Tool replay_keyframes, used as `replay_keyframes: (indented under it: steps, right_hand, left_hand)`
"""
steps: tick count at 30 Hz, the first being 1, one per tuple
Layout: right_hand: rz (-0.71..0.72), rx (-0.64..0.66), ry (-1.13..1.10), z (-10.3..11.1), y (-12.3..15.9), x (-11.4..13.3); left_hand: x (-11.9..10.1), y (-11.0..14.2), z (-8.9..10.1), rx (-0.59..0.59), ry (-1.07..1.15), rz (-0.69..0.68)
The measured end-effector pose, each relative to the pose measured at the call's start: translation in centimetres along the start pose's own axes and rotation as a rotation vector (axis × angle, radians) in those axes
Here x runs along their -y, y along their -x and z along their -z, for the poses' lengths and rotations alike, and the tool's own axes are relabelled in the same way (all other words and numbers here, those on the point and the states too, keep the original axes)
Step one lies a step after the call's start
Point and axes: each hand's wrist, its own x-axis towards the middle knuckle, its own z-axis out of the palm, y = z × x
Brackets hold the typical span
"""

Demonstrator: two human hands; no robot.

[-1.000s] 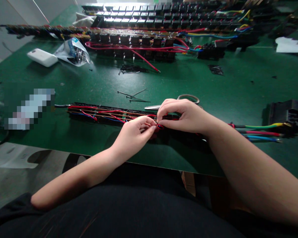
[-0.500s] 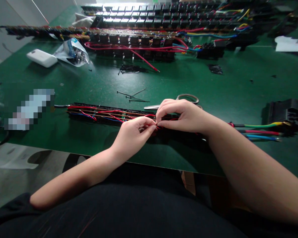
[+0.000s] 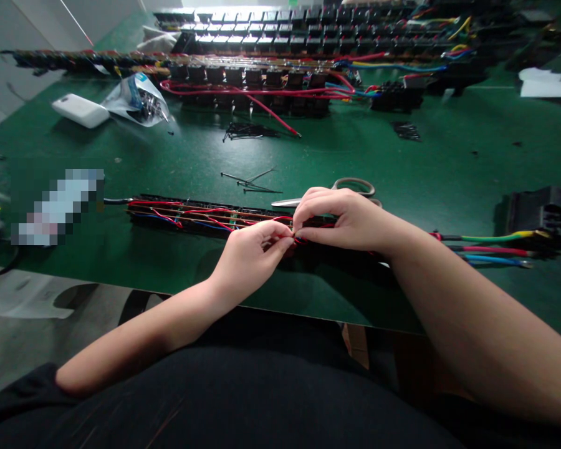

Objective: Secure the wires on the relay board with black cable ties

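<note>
A long black strip (image 3: 201,215) wound with red, brown and blue wires lies along the near part of the table. Over its middle, my left hand (image 3: 255,252) and my right hand (image 3: 341,215) meet fingertip to fingertip. Both are closed in a pinch; the small thing between their fingertips is too hidden to name. Scissors (image 3: 355,185) lie just behind my right hand, partly covered by it. Several loose black cable ties (image 3: 252,182) rest beyond the strip. Cable ends (image 3: 495,251) in yellow-green, red and blue stick out at the strip's right.
Wired black assemblies (image 3: 262,78) fill the far side of the green table (image 3: 168,159). A white box-like device (image 3: 80,111), a clear bag of small parts (image 3: 143,103) and a pile of cable ties (image 3: 247,131) stand before them. A black connector block (image 3: 542,212) is at right.
Hardly anything differs. The view has shifted very slightly, and both hands keep their pinch over the wired strip with only tiny finger movement.
</note>
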Motion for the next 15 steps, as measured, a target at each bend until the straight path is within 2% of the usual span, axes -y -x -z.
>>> replay_keyframes:
  steps: [15]
  right_hand:
    - [-0.01,0.009,-0.017,0.15,0.15,-0.21]
  left_hand:
    - [-0.8,-0.04,0.13,-0.005,-0.104,-0.018]
